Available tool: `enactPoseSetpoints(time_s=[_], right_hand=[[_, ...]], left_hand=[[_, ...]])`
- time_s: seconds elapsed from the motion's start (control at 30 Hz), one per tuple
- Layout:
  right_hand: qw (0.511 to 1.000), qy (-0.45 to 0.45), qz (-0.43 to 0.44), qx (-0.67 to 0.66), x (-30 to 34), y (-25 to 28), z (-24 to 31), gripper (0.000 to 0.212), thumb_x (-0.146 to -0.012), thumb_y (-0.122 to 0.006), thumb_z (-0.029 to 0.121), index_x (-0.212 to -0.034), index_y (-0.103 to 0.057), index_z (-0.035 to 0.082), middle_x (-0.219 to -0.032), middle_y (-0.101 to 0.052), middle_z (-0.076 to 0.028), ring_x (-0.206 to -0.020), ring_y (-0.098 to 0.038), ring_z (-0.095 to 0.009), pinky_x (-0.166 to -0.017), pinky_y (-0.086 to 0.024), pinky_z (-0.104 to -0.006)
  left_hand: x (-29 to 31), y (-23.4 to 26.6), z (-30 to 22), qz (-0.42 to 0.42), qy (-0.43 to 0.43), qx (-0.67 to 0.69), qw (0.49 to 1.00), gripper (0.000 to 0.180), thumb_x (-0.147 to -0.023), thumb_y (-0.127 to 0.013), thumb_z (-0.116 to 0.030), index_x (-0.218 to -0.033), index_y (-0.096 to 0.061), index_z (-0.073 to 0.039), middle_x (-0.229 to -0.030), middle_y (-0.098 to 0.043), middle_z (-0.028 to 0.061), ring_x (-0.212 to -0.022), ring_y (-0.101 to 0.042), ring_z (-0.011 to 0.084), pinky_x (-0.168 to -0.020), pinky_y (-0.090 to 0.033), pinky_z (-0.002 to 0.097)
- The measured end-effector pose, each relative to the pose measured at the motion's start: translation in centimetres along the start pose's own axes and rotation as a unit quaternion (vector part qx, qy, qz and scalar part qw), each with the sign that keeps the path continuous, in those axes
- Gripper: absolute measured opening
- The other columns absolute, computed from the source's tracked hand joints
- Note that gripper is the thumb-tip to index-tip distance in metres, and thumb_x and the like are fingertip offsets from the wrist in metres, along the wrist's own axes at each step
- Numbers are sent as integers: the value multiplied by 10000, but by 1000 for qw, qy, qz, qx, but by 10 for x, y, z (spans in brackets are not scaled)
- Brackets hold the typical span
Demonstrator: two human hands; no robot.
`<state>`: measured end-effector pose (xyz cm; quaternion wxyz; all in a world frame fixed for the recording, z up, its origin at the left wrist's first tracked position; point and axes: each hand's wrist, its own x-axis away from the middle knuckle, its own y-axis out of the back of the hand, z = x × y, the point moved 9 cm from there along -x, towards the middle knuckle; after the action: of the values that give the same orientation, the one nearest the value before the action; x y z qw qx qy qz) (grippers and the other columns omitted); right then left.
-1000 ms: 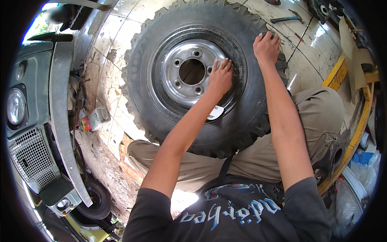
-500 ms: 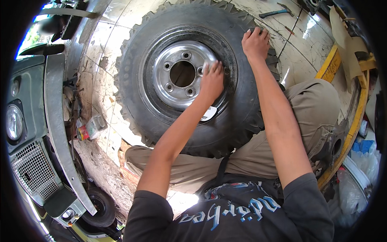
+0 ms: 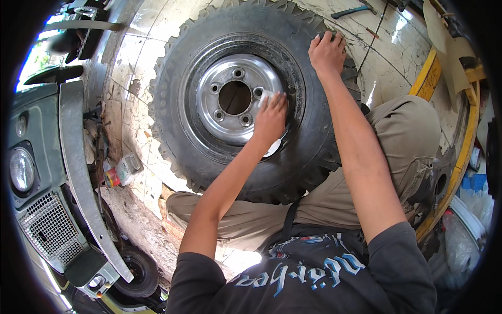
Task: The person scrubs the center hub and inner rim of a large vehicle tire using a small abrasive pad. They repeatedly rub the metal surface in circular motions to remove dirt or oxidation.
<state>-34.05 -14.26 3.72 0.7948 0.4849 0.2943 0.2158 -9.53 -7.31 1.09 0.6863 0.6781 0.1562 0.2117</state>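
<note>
A large black tire (image 3: 172, 104) with chunky tread lies flat in front of me. In its middle sits a metal wheel rim (image 3: 222, 125) with several bolt holes around a big round center hole. My left hand (image 3: 271, 119) presses a small whitish folded piece, cloth or paper (image 3: 265, 96), against the right side of the rim. Beneath that wrist a white label (image 3: 273, 147) partly shows. My right hand (image 3: 327, 53) is closed over the tread at the tire's far right edge, its fingertips curled around a lug.
Tiled floor (image 3: 138, 52) surrounds the tire, with a blue-handled hammer (image 3: 351, 11) at the far right. A yellow metal frame (image 3: 427, 76) stands right. Leftward are a vehicle front with a grey bumper (image 3: 78, 141) and a small clear container (image 3: 128, 168). My crossed legs border the tire's near side.
My left hand has shifted slightly nearer along the rim with the whitish piece. My right hand keeps its hold on the tire. The whole view has shifted slightly.
</note>
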Motion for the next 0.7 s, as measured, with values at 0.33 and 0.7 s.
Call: enactPoseSetpoints(time_s=[0.33, 0.7], right_hand=[[1000, 9, -5, 0, 2, -4, 2, 446, -1028, -437, 363, -1308, -520, 26, -1464, -431, -291, -1392, -393, -472, -1048, -414, -607], [1000, 7, 3, 4, 2, -1, 7, 429, -1023, -455, 360, -1289, -533, 32, -1466, -421, -287, -1392, -387, -475, -1049, -419, -609]], left_hand=[[-28, 4, 35, -45, 40, 44, 997, 455, -979, -539, -227, -1411, -573, -91, -1537, -489, 75, -1459, -400, 275, -1197, -314, 513], [-30, 16, 51, -78, 69, 46, 994, 440, -970, -574, -223, -1394, -596, -106, -1533, -481, 133, -1456, -400, 306, -1197, -306, 519]])
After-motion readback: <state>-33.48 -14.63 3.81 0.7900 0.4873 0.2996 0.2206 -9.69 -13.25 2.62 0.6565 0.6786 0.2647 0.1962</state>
